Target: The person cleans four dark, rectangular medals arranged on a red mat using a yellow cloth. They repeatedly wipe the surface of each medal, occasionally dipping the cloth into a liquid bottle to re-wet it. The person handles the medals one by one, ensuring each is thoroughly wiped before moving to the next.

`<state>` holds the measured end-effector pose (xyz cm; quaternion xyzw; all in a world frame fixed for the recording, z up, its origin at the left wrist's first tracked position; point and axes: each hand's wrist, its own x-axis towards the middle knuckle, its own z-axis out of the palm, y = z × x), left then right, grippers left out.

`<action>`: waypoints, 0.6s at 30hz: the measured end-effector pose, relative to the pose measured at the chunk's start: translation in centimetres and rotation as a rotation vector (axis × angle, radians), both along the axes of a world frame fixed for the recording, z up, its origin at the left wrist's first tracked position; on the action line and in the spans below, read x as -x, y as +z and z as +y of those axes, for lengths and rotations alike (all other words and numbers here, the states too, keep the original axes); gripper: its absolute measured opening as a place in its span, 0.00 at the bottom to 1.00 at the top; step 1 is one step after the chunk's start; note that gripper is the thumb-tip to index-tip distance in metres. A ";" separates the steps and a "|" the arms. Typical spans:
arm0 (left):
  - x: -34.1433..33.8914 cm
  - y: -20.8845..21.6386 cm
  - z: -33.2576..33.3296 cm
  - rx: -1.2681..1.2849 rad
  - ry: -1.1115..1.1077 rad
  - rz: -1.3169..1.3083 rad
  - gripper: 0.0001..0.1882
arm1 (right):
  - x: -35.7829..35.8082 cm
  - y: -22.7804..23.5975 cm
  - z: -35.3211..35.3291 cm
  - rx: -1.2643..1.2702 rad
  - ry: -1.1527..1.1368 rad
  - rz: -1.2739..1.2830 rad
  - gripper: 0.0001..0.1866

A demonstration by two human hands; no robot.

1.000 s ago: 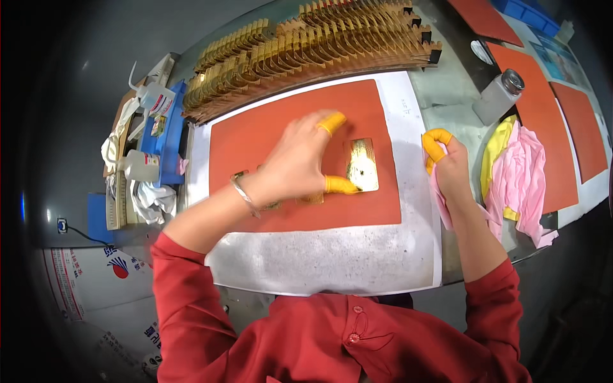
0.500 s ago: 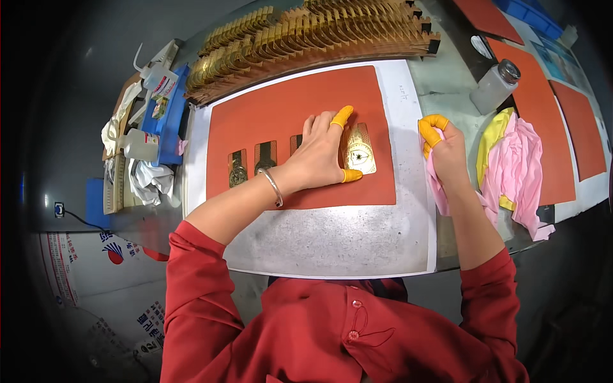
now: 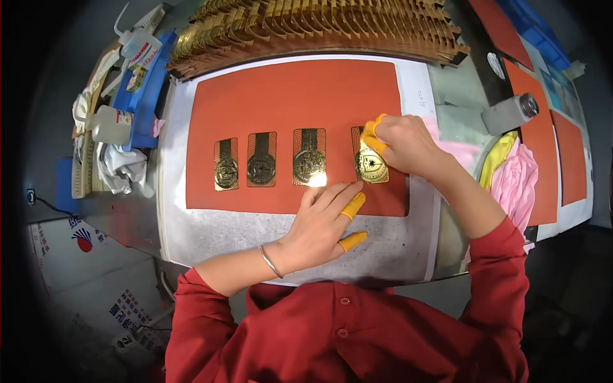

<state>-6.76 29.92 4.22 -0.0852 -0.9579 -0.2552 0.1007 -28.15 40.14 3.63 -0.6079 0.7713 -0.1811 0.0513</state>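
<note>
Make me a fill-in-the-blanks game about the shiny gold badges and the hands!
1. ____ gold badges lie in a row on the red mat.
2. The right hand touches the badge at the ____ end of the row.
3. The left hand wears a thin metal ____ on its wrist.
4. The fingertip covers on the left hand are ____ in colour.

Missing words: four; right; bracelet; orange

Four plaques in row on mat [image 3: 300, 89]; rightmost plaque [image 3: 371, 167] under right hand [image 3: 403, 145]. Left hand [image 3: 322, 220] at mat's near edge. Stacked plaques [image 3: 319, 25] behind mat. Bottles [image 3: 112, 124] left, cloths [image 3: 514, 182] right.
</note>
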 end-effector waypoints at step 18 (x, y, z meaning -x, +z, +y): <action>-0.7 -0.1 0.0 0.096 0.001 0.005 0.28 | 2.9 0.4 -3.3 -0.059 0.051 -0.010 0.07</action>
